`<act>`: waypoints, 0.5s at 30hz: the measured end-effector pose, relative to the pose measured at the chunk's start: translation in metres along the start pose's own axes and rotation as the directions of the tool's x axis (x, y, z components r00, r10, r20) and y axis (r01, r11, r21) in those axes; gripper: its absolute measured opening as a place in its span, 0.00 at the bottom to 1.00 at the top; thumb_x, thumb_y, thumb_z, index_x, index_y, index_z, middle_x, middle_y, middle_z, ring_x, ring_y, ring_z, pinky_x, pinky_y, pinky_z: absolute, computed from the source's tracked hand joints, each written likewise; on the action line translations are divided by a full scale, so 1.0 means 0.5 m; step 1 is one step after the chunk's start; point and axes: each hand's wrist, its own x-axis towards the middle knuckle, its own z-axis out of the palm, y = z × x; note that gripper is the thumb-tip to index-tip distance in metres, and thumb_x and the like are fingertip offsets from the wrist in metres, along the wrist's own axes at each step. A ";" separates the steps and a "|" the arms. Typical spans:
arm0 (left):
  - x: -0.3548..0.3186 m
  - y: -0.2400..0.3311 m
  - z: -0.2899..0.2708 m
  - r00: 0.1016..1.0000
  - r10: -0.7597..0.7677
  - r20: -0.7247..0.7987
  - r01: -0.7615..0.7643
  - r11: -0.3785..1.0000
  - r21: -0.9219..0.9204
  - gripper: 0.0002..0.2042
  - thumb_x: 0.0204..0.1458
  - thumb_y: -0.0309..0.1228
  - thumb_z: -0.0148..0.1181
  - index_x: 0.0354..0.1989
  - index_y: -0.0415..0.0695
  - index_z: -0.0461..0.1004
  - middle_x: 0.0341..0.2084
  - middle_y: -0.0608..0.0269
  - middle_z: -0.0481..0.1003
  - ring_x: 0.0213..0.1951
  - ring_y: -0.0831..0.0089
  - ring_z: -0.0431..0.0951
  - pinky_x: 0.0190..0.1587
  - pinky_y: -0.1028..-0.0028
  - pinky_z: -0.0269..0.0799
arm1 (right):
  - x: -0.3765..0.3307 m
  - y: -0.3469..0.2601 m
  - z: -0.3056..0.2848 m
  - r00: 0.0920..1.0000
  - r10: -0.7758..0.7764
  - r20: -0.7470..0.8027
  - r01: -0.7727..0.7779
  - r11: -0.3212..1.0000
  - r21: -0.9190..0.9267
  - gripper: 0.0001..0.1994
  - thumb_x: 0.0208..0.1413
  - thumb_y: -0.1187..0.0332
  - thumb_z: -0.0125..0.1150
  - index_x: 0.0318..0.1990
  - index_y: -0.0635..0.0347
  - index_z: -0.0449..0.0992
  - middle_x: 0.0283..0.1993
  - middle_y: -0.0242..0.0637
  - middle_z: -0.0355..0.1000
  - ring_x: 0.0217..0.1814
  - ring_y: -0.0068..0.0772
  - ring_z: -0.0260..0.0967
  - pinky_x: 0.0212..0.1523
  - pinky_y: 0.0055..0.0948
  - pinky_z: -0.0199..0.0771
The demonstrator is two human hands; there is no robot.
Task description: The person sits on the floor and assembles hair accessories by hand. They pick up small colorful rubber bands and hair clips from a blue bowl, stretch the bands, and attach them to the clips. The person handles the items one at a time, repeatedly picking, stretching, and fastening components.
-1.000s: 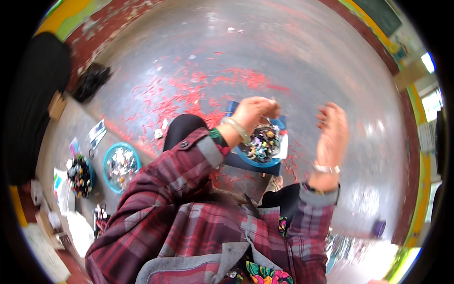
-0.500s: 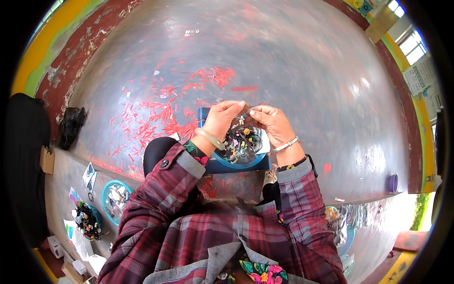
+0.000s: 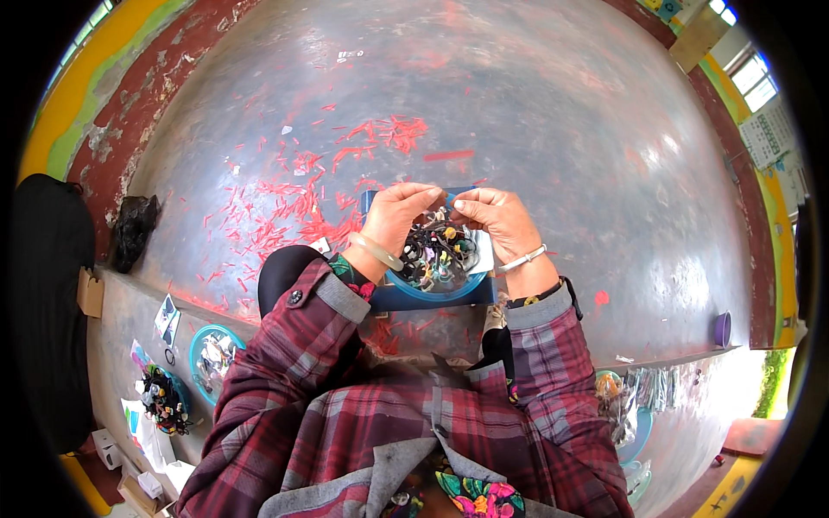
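Note:
My left hand point(image 3: 399, 216) and my right hand point(image 3: 505, 226) are raised over a blue basin, fingertips pinched and a small gap between them. Whatever lies between the fingers is too small to make out. Below them, the blue basin point(image 3: 434, 299) holds a heap of black elastic hair ties point(image 3: 439, 252) with small coloured charms. A white card point(image 3: 482, 250) lies at the basin's right side, beneath my right hand. Under the basin is a dark blue, box-like stand point(image 3: 393, 302), partly hidden by my left wrist.
Red scraps point(image 3: 298, 211) litter the floor beyond my left arm. On the left are another blue basin point(image 3: 200, 393), a pile of black hair ties point(image 3: 162, 404) and a cardboard box point(image 3: 89, 293). To the right, plastic-wrapped items point(image 3: 652, 388) lie near a purple bucket point(image 3: 723, 330).
Both hands stay above the basin, fingers still pinched. My right hand has shifted very slightly, and more of the heap shows between the hands.

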 end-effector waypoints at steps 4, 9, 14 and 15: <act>0.003 -0.009 -0.010 0.996 -0.049 0.075 0.056 0.994 -0.090 0.07 0.51 0.29 0.56 0.33 0.38 0.75 0.27 0.66 0.75 0.28 0.81 0.72 0.30 0.81 0.65 | -0.002 0.006 -0.006 1.000 0.007 -0.005 -0.006 1.000 0.012 0.06 0.48 0.74 0.61 0.32 0.67 0.74 0.27 0.38 0.73 0.26 0.25 0.72 0.28 0.21 0.72; -0.005 -0.001 -0.002 0.984 -0.116 0.132 0.134 0.981 -0.142 0.08 0.52 0.31 0.55 0.36 0.39 0.74 0.29 0.66 0.75 0.30 0.80 0.73 0.30 0.82 0.66 | -0.004 0.007 -0.007 1.000 -0.006 -0.011 0.006 1.000 -0.001 0.06 0.47 0.74 0.61 0.32 0.67 0.74 0.27 0.38 0.74 0.26 0.25 0.72 0.27 0.20 0.72; -0.002 0.001 0.002 0.985 -0.127 0.118 0.145 0.977 -0.154 0.07 0.53 0.28 0.53 0.35 0.38 0.73 0.28 0.63 0.75 0.29 0.78 0.75 0.30 0.79 0.71 | -0.004 0.011 -0.007 0.999 -0.023 -0.030 0.022 0.999 -0.029 0.05 0.46 0.76 0.61 0.30 0.68 0.74 0.26 0.38 0.73 0.25 0.24 0.71 0.27 0.19 0.71; -0.003 0.001 0.001 0.985 -0.126 0.120 0.144 0.977 -0.159 0.06 0.53 0.29 0.53 0.34 0.39 0.73 0.28 0.64 0.75 0.29 0.78 0.75 0.29 0.80 0.71 | -0.005 0.009 -0.004 0.999 -0.032 -0.035 0.030 0.998 -0.050 0.05 0.46 0.76 0.61 0.30 0.69 0.74 0.26 0.38 0.73 0.25 0.23 0.71 0.27 0.19 0.71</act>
